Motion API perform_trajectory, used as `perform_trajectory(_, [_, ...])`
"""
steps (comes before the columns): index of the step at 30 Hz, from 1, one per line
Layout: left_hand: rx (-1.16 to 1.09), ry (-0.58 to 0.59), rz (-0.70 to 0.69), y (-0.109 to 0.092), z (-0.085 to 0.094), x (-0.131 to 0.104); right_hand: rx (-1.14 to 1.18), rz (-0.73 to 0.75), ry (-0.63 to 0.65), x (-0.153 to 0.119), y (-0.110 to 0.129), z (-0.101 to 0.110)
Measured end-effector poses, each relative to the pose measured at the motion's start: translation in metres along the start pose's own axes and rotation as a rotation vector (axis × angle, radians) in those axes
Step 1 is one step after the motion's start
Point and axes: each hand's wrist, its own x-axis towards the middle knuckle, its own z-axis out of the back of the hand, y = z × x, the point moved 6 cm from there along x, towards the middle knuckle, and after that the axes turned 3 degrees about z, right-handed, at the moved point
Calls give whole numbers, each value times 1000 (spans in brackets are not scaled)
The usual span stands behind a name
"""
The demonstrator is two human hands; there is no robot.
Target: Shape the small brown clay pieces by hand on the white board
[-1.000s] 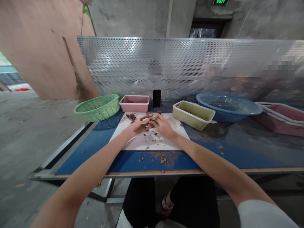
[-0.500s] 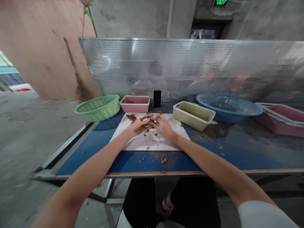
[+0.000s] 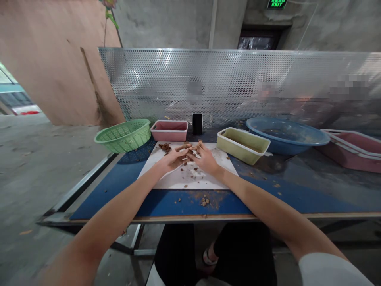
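Observation:
Over the white board (image 3: 169, 180), my left hand (image 3: 176, 157) and my right hand (image 3: 205, 158) meet fingertip to fingertip. Both are closed around a small brown clay-like lump (image 3: 191, 152), which the fingers mostly cover. Brown smears mark the fingertips. Beyond and left of the left hand lies a crumbly brown heap (image 3: 164, 147). Brown crumbs (image 3: 195, 169) are scattered on the board below the hands.
A green basket (image 3: 123, 135), a pink bin (image 3: 169, 135) and an upright phone (image 3: 197, 124) stand behind the board. Rightward are a yellow-green bin (image 3: 242, 147), a blue basin (image 3: 285, 135) and pink bins (image 3: 351, 153). Brown bits (image 3: 205, 200) lie near the table's front edge.
The fingers have shifted very slightly around the brown lump. The arms and the things on the table stay where they were.

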Motion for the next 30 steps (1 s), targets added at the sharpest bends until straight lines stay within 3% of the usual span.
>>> perform_trajectory(7, [0, 6, -1, -1, -2, 0, -8, 38, 30, 2, -3, -4])
perform_trajectory(13, [-10, -175, -24, -10, 11, 3, 40, -73, -91, 8, -14, 15])
perform_trajectory(17, [-72, -320, -42, -15, 24, 2, 105, -110, 117, 8, -34, 11])
perform_trajectory(21, [-81, -367, -38, -16, 28, 2, -3, 53, 358, 3, -42, 2])
perform_trajectory(30, [-86, -363, -23, -15, 27, 2, -138, 98, 391, -3, -46, -6])
